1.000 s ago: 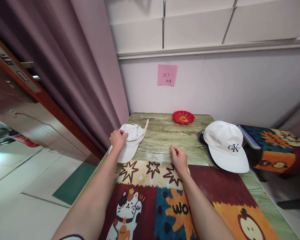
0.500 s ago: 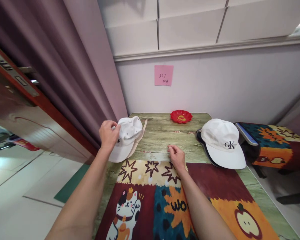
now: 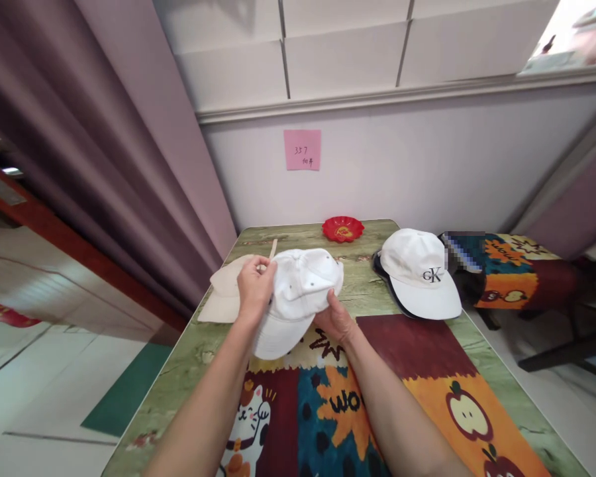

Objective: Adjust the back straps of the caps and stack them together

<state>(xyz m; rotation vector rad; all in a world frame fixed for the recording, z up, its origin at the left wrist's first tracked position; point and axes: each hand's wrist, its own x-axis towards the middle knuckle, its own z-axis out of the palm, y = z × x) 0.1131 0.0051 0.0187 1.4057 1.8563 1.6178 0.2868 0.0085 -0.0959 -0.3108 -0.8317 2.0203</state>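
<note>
Cap [image 3: 302,285], white, is held over the far edge of the patterned mat [image 3: 422,341], left hand [image 3: 255,288] pinching its left side, right hand [image 3: 336,322] gripping the opposite rim; it likely handles light and soft, the stiffer brim [image 3: 281,336] offering firm hold.

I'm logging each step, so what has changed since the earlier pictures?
The loose white cap has moved off the beige cap, rightward toward the middle of the table. The left hand keeps its hold, and the right hand has taken hold of the cap's right side. The red dish and lettered white cap stayed put.
</note>
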